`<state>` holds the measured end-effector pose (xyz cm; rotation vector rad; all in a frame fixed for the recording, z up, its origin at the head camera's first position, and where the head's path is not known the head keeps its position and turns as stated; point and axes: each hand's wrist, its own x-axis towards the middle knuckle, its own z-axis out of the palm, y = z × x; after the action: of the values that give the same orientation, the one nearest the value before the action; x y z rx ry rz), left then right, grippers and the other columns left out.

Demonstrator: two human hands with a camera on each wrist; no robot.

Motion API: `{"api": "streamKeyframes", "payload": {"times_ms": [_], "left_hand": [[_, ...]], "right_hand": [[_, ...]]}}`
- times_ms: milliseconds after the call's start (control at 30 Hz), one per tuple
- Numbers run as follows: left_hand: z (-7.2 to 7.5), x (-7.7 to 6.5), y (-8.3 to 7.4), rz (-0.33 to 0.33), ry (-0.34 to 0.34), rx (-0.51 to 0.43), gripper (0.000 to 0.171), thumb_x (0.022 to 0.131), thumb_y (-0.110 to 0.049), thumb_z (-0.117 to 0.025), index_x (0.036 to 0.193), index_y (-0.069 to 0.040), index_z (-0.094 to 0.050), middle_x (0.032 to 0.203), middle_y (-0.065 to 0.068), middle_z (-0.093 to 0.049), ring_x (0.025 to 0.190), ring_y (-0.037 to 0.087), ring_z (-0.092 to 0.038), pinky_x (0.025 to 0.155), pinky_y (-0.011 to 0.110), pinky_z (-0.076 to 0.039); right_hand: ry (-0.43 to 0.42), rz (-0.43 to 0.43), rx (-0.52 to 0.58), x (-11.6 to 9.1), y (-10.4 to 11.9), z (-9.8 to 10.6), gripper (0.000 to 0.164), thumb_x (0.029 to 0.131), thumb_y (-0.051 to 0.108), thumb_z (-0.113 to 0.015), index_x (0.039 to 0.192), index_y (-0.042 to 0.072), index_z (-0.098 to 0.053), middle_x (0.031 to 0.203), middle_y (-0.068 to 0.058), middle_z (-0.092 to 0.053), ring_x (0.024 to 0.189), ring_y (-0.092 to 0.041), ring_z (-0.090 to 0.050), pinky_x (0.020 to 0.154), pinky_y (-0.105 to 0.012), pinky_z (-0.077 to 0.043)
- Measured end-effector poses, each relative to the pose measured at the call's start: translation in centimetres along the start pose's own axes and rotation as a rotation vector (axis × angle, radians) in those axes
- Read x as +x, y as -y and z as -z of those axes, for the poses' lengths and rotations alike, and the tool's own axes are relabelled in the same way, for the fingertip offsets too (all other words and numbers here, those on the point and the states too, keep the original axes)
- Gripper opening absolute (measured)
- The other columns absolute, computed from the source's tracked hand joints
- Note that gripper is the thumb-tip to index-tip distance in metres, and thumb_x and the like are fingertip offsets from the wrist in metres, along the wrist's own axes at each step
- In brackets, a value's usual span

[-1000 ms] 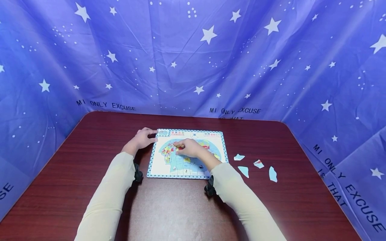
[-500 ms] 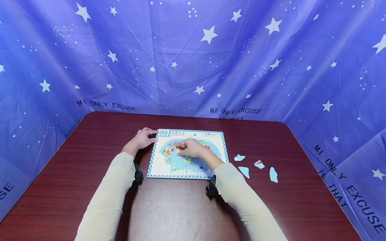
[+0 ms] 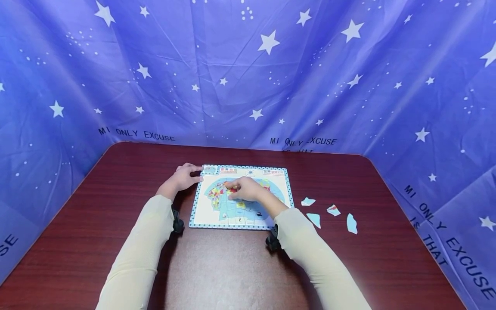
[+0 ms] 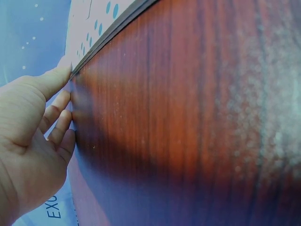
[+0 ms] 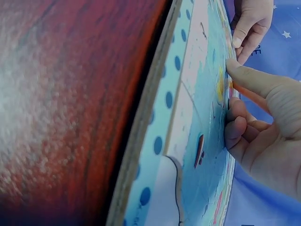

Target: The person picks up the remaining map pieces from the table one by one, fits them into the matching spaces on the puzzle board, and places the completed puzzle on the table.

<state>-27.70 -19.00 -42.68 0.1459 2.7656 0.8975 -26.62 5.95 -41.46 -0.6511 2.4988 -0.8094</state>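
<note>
A world map jigsaw puzzle (image 3: 205,211) with a blue dotted border lies flat on the table. My left hand (image 3: 184,177) steadies its upper left edge, with the thumb against the border and the other fingers spread beside it. Over the middle of the map is my right hand (image 3: 248,189), its fingertips down on the coloured printed pieces. In the right wrist view, the thumb (image 5: 254,80) and bent fingers of that hand meet the map surface. The hand hides part of the map, and I cannot tell whether a piece is between its fingertips.
Several loose puzzle pieces lie right of the board, among them a pale blue one (image 3: 351,224) and a red-marked one (image 3: 333,210). The dark red wooden table (image 3: 97,224) meets a blue star-printed curtain (image 3: 232,64) at the back and sides.
My right hand has shifted slightly to the right over the map, its fingers now lower on the pieces. The left hand stays at the board's edge, and the loose pieces have not moved.
</note>
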Motion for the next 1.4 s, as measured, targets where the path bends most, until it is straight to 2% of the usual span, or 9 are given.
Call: {"api": "streamKeyframes", "payload": {"times_ms": [133, 233, 333, 467, 567, 833, 1200, 1400], "left_hand": [[0.1, -0.1, -0.1, 0.006, 0.003, 0.000, 0.050, 0.096, -0.026, -0.054, 0.143, -0.014, -0.042, 0.147, 0.019, -0.028, 0.135, 0.039, -0.021, 0.107, 0.055, -0.029], [0.0, -0.2, -0.1, 0.008, 0.007, 0.007, 0.050, 0.096, -0.027, -0.053, 0.143, -0.014, -0.041, 0.147, 0.020, -0.028, 0.134, 0.040, -0.021, 0.106, 0.055, -0.029], [0.0, -0.2, -0.2, 0.007, 0.006, 0.009, 0.050, 0.096, -0.027, -0.053, 0.143, -0.014, -0.041, 0.147, 0.020, -0.028, 0.134, 0.040, -0.021, 0.106, 0.056, -0.028], [0.0, -0.2, -0.1, 0.002, -0.002, 0.005, 0.050, 0.096, -0.025, -0.053, 0.143, -0.013, -0.042, 0.147, 0.020, -0.028, 0.133, 0.040, -0.021, 0.106, 0.056, -0.029], [0.0, -0.2, -0.2, -0.002, -0.005, 0.006, 0.049, 0.096, -0.025, -0.053, 0.142, -0.013, -0.042, 0.147, 0.020, -0.028, 0.133, 0.040, -0.021, 0.106, 0.056, -0.029], [-0.1, -0.1, 0.0, 0.001, -0.003, 0.009, 0.050, 0.096, -0.025, -0.054, 0.142, -0.013, -0.042, 0.146, 0.020, -0.029, 0.133, 0.040, -0.022, 0.106, 0.056, -0.030], [-0.2, 0.0, 0.0, 0.006, -0.010, 0.011, 0.050, 0.095, -0.026, -0.054, 0.142, -0.013, -0.043, 0.146, 0.020, -0.030, 0.132, 0.039, -0.023, 0.105, 0.055, -0.030], [-0.1, -0.2, -0.1, 0.006, -0.010, 0.009, 0.050, 0.095, -0.026, -0.054, 0.142, -0.013, -0.042, 0.146, 0.020, -0.030, 0.132, 0.040, -0.023, 0.106, 0.055, -0.030]], "right_hand": [[-0.014, 0.003, -0.003, 0.0, -0.1, 0.0, 0.043, 0.085, 0.026, -0.069, 0.127, 0.022, -0.061, 0.129, 0.003, -0.060, 0.112, -0.013, -0.054, 0.087, -0.030, -0.045], [-0.023, 0.003, -0.005, -0.1, -0.2, 0.0, 0.039, 0.085, 0.026, -0.069, 0.123, 0.019, -0.064, 0.114, -0.004, -0.066, 0.088, -0.012, -0.052, 0.075, -0.028, -0.042], [-0.054, -0.005, -0.008, -0.2, -0.4, 0.1, 0.033, 0.085, 0.026, -0.070, 0.117, 0.017, -0.067, 0.105, -0.004, -0.067, 0.077, -0.012, -0.046, 0.071, -0.027, -0.039], [-0.092, -0.012, -0.016, -0.4, -0.6, 0.3, 0.029, 0.084, 0.027, -0.071, 0.111, 0.017, -0.070, 0.110, 0.002, -0.067, 0.084, -0.009, -0.051, 0.078, -0.027, -0.042], [-0.102, 0.002, -0.032, -0.7, -0.9, 0.6, 0.026, 0.083, 0.027, -0.071, 0.107, 0.016, -0.071, 0.105, 0.001, -0.068, 0.084, -0.011, -0.052, 0.077, -0.028, -0.043], [-0.104, 0.004, -0.036, -2.1, -1.8, 1.7, 0.023, 0.085, 0.025, -0.070, 0.105, 0.014, -0.071, 0.077, 0.000, -0.059, 0.064, -0.011, -0.044, 0.058, -0.023, -0.038], [-0.152, -0.025, -0.071, -4.5, -3.6, 4.2, 0.028, 0.085, 0.026, -0.068, 0.109, 0.011, -0.070, 0.091, -0.003, -0.066, 0.073, -0.014, -0.055, 0.063, -0.026, -0.044], [-0.191, -0.028, -0.107, -6.2, -4.6, 5.3, 0.030, 0.085, 0.027, -0.068, 0.109, 0.009, -0.069, 0.099, -0.004, -0.066, 0.077, -0.013, -0.055, 0.066, -0.026, -0.045]]}}
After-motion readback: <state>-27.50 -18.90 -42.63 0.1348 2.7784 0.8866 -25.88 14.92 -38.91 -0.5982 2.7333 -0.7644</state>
